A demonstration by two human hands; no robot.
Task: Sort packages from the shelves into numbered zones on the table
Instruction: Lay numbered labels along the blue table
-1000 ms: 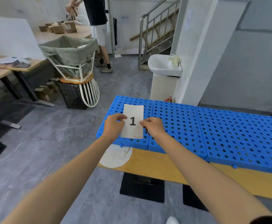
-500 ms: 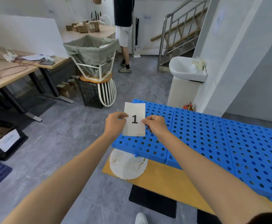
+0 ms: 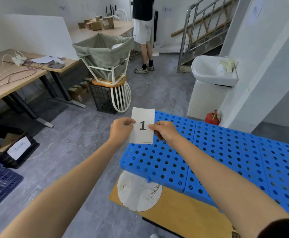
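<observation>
Place: we think this is a work room for sorting and packing things.
Worktop: we see a wooden worktop [image 3: 183, 212] with blue plastic mats [image 3: 226, 152] full of round holes lying on top.
Card: a white number card [image 3: 142, 114] with a big 1 is held up over the edge of the blue mats.
Boxes: small brown boxes [image 3: 95, 24] stand on a far table [image 3: 119, 30].
Sack: a big grey-green sack [image 3: 104, 54] hangs open on a white frame, just above a black crate [image 3: 102, 97].
Desks: long wooden desks [image 3: 11, 74] have wires and papers on them.
Floor: hard grey floor [image 3: 71, 143], with dark crates [image 3: 1, 186] on the left.
Also: metal stairs [image 3: 203, 31] and a white sink [image 3: 209, 71].
</observation>
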